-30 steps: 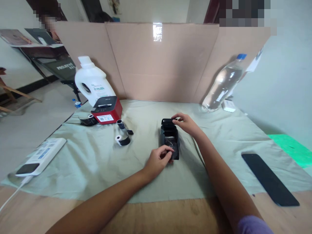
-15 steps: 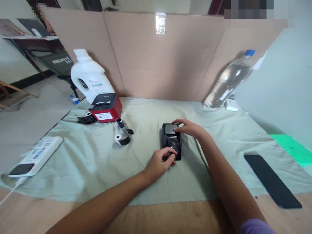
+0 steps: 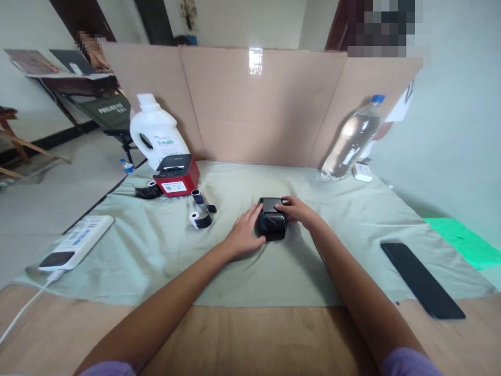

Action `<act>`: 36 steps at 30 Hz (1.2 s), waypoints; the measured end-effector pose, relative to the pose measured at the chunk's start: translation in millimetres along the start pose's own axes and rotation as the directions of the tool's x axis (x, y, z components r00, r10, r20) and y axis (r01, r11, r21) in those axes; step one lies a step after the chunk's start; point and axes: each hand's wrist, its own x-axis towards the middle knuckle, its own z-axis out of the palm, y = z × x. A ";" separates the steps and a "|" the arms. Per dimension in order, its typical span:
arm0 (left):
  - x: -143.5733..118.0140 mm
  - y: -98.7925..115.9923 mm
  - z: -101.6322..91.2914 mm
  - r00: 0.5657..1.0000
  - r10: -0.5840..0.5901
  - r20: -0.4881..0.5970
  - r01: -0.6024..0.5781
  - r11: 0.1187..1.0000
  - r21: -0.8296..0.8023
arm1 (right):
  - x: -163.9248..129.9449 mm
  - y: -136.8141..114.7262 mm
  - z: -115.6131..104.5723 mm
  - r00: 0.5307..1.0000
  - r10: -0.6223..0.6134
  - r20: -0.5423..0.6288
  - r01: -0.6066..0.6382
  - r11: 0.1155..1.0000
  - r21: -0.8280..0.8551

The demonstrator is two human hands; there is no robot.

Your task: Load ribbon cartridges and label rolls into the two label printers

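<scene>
A small black portable printer (image 3: 273, 225), with a grey panel on top and a glossy black front, stands on the cloth between my hands. My left hand (image 3: 246, 231) lies along its left side, fingers stretched out and fingertips touching its edge, the thumb near its lower left corner. My right hand (image 3: 298, 211) grips the printer's right side; the thumb rests on the grey panel and the other fingers curl behind the far right corner, partly hidden. To the left of my hands are a white paper roll with a black strip (image 3: 201, 219) and a dark upright roll (image 3: 196, 196).
A red-and-black printer (image 3: 180, 176) stands before a white jug (image 3: 158, 130). A clear bottle (image 3: 352, 138) leans on the cardboard screen (image 3: 262, 104). A phone (image 3: 422, 279) lies right, a white power bank with a cable (image 3: 80, 243) left. The green cloth (image 3: 235, 282) covers the table.
My left hand has let go of the black strip at the printer's front and moved to its left side. The strip no longer extends toward me. My view has tilted up slightly.
</scene>
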 end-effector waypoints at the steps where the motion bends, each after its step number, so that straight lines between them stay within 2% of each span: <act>1: 2.5 -4.6 -1.9 0.997 0.014 0.072 -0.019 0.998 0.059 | -2.6 0.2 2.2 1.000 0.000 0.011 0.000 1.000 0.022; 4: 6.8 -12.7 -5.7 0.987 0.033 0.156 -0.050 0.993 0.109 | -9.1 2.5 7.1 1.000 -0.013 0.016 0.011 0.996 0.090; 7: 18.1 -11.9 -6.6 0.987 0.082 0.139 -0.097 0.990 0.104 | -9.9 5.9 2.8 0.998 -0.062 0.009 0.059 0.982 0.182; 9: 37.0 -7.5 -4.7 0.987 0.109 0.118 -0.122 0.987 0.109 | -5.4 6.7 -7.7 0.991 -0.129 -0.040 0.134 0.966 0.219; 11: 66.7 -1.8 0.8 0.988 0.122 0.094 -0.132 0.986 0.106 | 4.2 6.1 -23.6 0.964 -0.203 -0.172 0.237 0.950 0.205; 14: 124.2 4.3 16.8 0.986 0.145 0.085 -0.150 0.987 0.055 | 27.6 6.3 -52.6 0.875 -0.279 -0.396 0.352 0.928 0.124; 16: 163.1 5.1 31.8 0.981 0.154 0.114 -0.156 0.988 0.010 | 47.2 10.0 -71.6 0.822 -0.279 -0.496 0.371 0.924 0.095; 19: 210.8 2.5 57.0 0.974 0.138 0.177 -0.139 0.990 -0.008 | 76.9 22.5 -94.5 0.787 -0.250 -0.563 0.360 0.929 0.091; 23: 248.7 -3.5 88.6 0.955 0.129 0.267 -0.143 0.989 0.034 | 106.8 47.0 -112.4 0.754 -0.241 -0.611 0.370 0.925 0.091; 27: 266.9 -8.5 112.2 0.958 0.111 0.266 -0.166 0.967 0.193 | 123.5 71.4 -121.8 0.720 -0.274 -0.638 0.432 0.896 0.102; 31: 266.4 -9.4 124.1 0.971 0.029 0.238 -0.096 0.957 0.274 | 132.3 89.2 -124.8 0.683 -0.306 -0.663 0.494 0.862 0.112; 34: 245.9 -3.2 116.5 0.982 -0.045 0.182 0.001 0.971 0.238 | 133.5 93.4 -125.8 0.678 -0.335 -0.654 0.484 0.874 0.054; 36: 221.6 3.2 94.8 0.994 -0.049 0.097 0.033 0.987 0.160 | 131.3 89.4 -126.4 0.632 -0.376 -0.678 0.456 0.888 -0.067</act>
